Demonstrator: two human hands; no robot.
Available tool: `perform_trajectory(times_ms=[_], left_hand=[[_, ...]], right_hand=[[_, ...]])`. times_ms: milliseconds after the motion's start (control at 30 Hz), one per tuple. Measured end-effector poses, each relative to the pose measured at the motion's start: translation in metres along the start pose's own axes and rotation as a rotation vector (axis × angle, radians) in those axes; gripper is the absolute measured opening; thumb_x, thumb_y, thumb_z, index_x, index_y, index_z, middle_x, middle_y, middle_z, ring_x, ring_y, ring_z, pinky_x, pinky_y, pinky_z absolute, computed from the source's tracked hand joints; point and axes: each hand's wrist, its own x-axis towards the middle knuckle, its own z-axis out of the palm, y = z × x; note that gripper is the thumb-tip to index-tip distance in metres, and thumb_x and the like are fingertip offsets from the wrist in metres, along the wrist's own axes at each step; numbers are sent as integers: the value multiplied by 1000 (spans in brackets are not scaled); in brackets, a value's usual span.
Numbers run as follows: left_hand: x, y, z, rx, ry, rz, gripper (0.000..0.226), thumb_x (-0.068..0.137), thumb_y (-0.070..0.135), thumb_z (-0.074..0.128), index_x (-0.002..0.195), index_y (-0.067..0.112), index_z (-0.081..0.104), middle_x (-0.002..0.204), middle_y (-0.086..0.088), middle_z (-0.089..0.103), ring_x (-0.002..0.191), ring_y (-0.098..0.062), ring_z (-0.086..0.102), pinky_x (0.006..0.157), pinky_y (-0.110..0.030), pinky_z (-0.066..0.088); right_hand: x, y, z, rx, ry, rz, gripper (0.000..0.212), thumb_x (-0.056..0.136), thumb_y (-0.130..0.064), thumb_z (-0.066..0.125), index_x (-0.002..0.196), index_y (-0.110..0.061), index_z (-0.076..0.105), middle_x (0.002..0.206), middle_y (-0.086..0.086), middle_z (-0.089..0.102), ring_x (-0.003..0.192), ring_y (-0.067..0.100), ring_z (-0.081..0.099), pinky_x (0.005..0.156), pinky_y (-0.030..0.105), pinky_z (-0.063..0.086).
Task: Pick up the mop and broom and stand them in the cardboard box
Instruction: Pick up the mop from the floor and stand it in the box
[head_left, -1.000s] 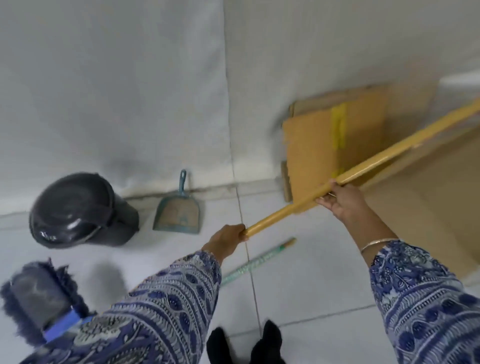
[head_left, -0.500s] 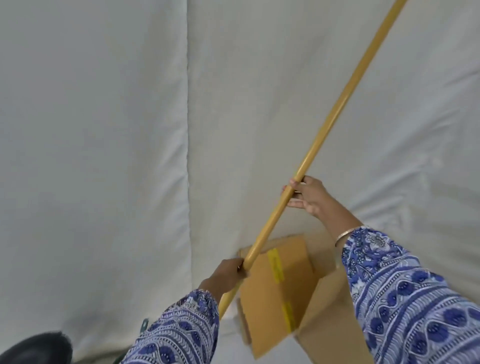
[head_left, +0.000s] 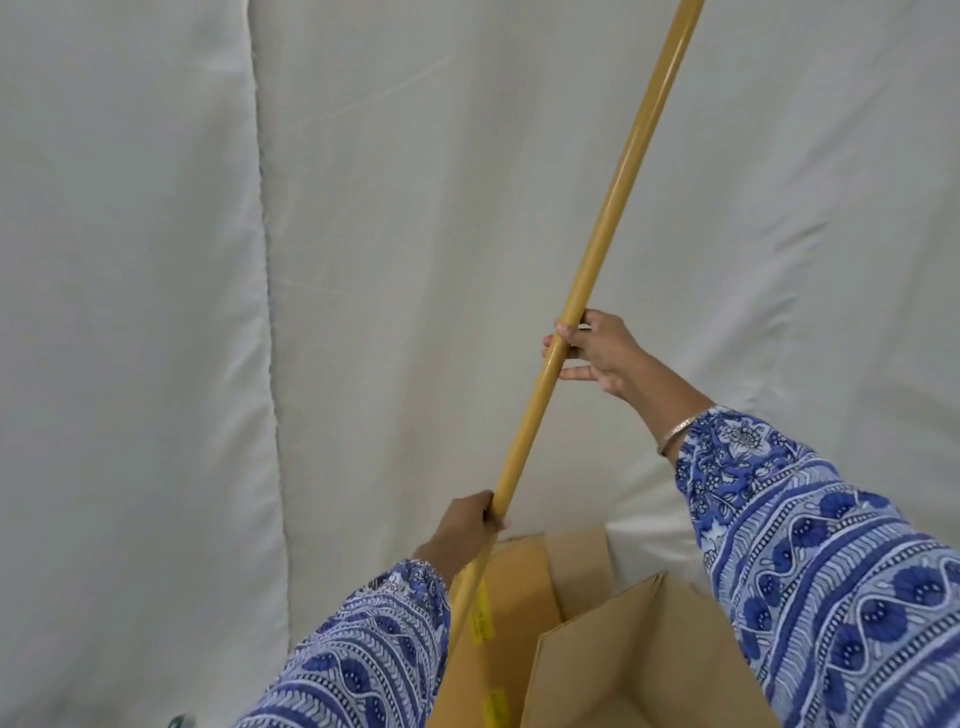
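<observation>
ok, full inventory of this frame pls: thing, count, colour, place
mop handle: 1, yellow-tan, runs diagonally from top right down to bottom centre; its head is out of view
cardboard box: 1, brown with yellow tape strips, bottom centre-right, flaps open
fabric backdrop: 1, white, fills the background
small green-teal object: 1, bottom edge left, too cropped to identify
bangle: 1, silver, on the right wrist
sleeves: 2, blue and white patterned, bottom centre and bottom right
left hand: 1, closed around the handle low down, just above the box
right hand: 1, gripping the handle higher up
</observation>
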Motion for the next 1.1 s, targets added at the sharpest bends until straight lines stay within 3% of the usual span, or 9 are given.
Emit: perform_trajectory(times_ms=[67,200,333,400,533,700,967,1100], left_hand=[[12,15,22,-29,25,-4,5,89,16,52,87,12,53,87,-6,57,79,-20,51,77,-33,47],[43,36,67,-62,85,-13,6,89,16,53,85,14,50,84,-4,57,75,-18,52,71,-28,44],[89,48,121,-73,133,-27,12,90,21,54,82,15,46,69,5,50,57,-6,44,52,-18,36],[111,52,142,-58,151,-40,15,89,21,55,81,15,44,64,7,46,56,-7,42,49,-19,33],[157,67,188,-74,166,-76,15,89,19,54,81,13,43,70,-2,52,69,-20,48,59,-27,37],[198,75,227,-132,179,-131,12,89,20,55,83,13,47,79,-6,56,71,-22,52,65,-32,41],[246,68,277,-132,244,-181,9,90,18,54,87,15,46,69,1,51,65,-17,49,58,-26,40],[267,61,307,-149,261,-202,6,90,16,54,88,14,48,68,3,47,56,-4,41,49,-15,32]], right_hand=[[8,2,-22,-11,-17,-14,14,93,-11,50,107,-9,49,86,8,63,91,27,62,82,47,54],[33,15,-61,-18,-64,-34,15,93,-10,49,107,-9,50,83,6,63,92,27,62,72,39,54],[69,44,-105,-55,-112,-32,15,92,-9,50,108,-8,50,86,8,63,91,27,62,77,43,53],[84,60,-123,-62,-109,-25,14,93,-8,49,107,-8,50,87,9,62,85,25,63,77,43,53],[117,82,-162,-86,-160,12,12,93,-7,48,105,-8,49,84,8,61,78,21,62,63,32,53],[155,104,-192,-137,-206,16,13,93,-9,49,106,-9,50,93,12,61,83,23,62,60,30,51],[208,151,-218,-181,-309,49,10,93,-10,49,103,-10,50,95,13,62,81,22,62,61,32,51],[233,188,-236,-160,-359,69,11,93,-10,49,103,-10,50,99,15,61,87,26,62,62,31,51]])
